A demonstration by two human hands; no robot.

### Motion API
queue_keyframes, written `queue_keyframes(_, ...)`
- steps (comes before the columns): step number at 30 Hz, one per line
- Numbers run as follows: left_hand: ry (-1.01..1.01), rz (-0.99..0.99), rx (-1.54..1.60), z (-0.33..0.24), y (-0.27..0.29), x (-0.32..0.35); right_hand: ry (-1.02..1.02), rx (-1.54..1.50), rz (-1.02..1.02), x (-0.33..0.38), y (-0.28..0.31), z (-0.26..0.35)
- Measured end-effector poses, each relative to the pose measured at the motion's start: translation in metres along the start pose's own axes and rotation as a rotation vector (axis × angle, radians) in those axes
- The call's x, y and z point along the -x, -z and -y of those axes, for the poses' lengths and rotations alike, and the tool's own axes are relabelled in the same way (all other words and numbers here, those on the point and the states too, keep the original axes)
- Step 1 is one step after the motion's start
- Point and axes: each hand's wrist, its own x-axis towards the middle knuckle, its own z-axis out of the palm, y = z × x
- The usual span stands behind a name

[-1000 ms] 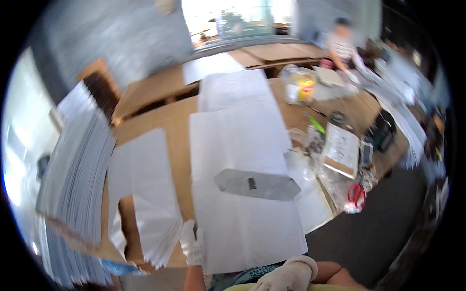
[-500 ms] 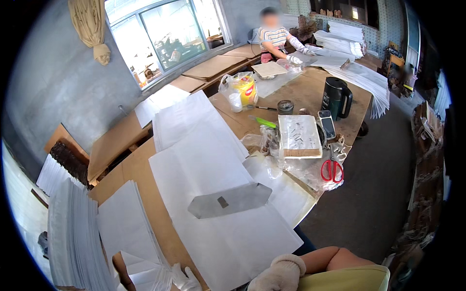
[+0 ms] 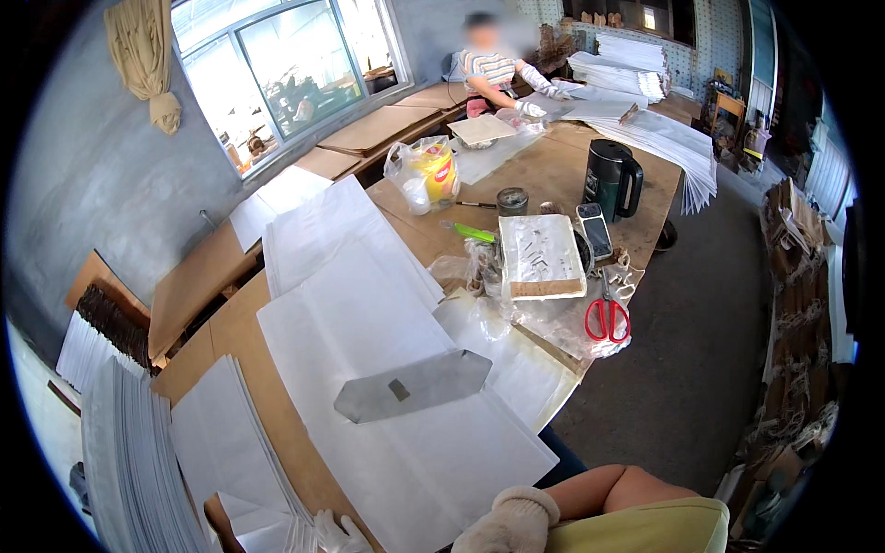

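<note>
Hands: my left hand [image 3: 334, 533] holds paper [image 3: 249, 516] at 7 o'clock; right hand [image 3: 512, 521], can't tell. Next, lay a sheet.

A large white paper sheet [image 3: 387, 369] lies on the wooden counter [image 3: 553, 175], with a flat grey metal plate [image 3: 412, 385] resting on it. At the near edge, the gloved left hand [image 3: 334, 533] touches a paper stack; the gloved right hand [image 3: 509, 522] rests beside the sheet. Red-handled scissors [image 3: 607, 316] lie to the right.
</note>
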Motion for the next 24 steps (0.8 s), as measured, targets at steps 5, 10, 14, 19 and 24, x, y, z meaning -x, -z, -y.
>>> queue_keyframes(5, -0.021, 0.0, -0.013, -0.003, -0.005, 0.0, 0.012, 0.264, -0.373, 0.007, 0.0, 0.021)
queue_keyframes(10, 0.055, 0.077, -0.029, -0.019, 0.016, -0.007, 0.724, 0.389, -0.777, -0.035, 0.024, 0.139)
queue_keyframes(14, 0.147, 0.073, -0.045, -0.004, 0.011, 0.004, 0.837, 0.388, -0.704, -0.042, 0.025, 0.173)
queue_keyframes(19, 0.048, 0.023, -0.038, 0.004, -0.002, -0.003, 0.236, 0.554, -0.407, -0.024, 0.036, 0.155)
queue_keyframes(24, -0.026, -0.075, -0.039, 0.022, -0.023, 0.008, -0.16, 1.492, -0.64, -0.008, 0.087, 0.07)
